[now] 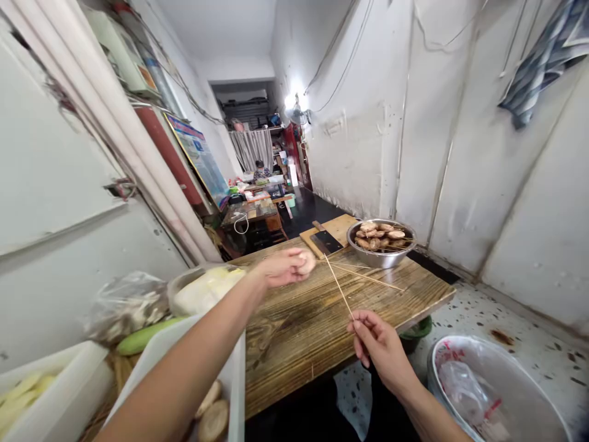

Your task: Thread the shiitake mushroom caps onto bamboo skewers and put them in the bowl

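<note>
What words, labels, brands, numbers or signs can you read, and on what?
No text is readable.
Blue wall poster: markings too small and blurred to read.
Plastic-lined bin: red markings, too blurred to read.
Held thin stick and pale round piece: none visible.

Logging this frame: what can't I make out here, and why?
All in the head view:
Stick: near end, hidden in the right hand.
Round slice: left edge, covered by the left hand.
White box: full contents, behind the left forearm and cut off below.
Poster: wording, too small and blurred.
Green container: upper part, hidden by the tabletop.
</note>
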Demonstrator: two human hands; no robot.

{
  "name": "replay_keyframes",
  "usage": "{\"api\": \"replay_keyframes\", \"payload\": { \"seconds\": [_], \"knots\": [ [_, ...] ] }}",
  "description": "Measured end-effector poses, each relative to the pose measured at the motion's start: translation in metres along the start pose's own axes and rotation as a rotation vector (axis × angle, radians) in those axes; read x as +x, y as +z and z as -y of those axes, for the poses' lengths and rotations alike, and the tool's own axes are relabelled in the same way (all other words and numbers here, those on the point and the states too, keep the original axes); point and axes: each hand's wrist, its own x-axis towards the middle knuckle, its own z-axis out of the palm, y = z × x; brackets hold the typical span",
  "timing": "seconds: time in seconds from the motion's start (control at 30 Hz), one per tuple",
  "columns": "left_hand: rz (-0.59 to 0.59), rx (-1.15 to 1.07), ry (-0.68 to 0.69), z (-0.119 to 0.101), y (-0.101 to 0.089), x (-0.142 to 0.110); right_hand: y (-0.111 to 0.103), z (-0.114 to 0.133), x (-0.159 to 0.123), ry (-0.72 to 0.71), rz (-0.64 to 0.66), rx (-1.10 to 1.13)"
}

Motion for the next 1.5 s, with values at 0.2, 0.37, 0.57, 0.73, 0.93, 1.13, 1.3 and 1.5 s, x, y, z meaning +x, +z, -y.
{"api": "replay_keyframes", "payload": {
  "seconds": [0.2, 0.37, 0.57, 0.73, 0.93, 1.13, 1.3, 1.5],
  "knots": [
    [0.002, -0.306, -0.101, 0.036, 0.06, 0.06, -0.014, 0.012, -0.013, 0.038, -0.06, -0.012],
    [-0.022, -0.481, -0.095, 0.065, 0.072, 0.072, -0.023, 0.02, -0.034, 0.078, -0.16, -0.106],
    [-0.055, -0.532, -0.025, 0.116, 0.064, 0.05, -0.034, 0.02, -0.034, 0.183, -0.068, 0.078],
    [-0.051, -0.459, 0.086, 0.169, 0.038, -0.009, -0.033, 0.024, -0.022, 0.383, 0.133, 0.345],
    [-0.133, -0.327, -0.061, 0.205, -0.018, -0.069, -0.022, 0.007, -0.025, 0.452, 0.091, 0.177],
    [-0.188, -0.316, -0.085, 0.205, -0.053, -0.103, -0.013, -0.021, -0.017, 0.532, 0.155, 0.051],
    [-0.086, -0.237, -0.156, 0.206, -0.083, -0.14, 0.0, -0.032, -0.016, 0.527, 0.229, -0.095],
    [-0.062, -0.276, 0.014, 0.196, -0.069, -0.142, 0.008, -0.027, -0.027, 0.454, 0.257, -0.31]
  ]
}}
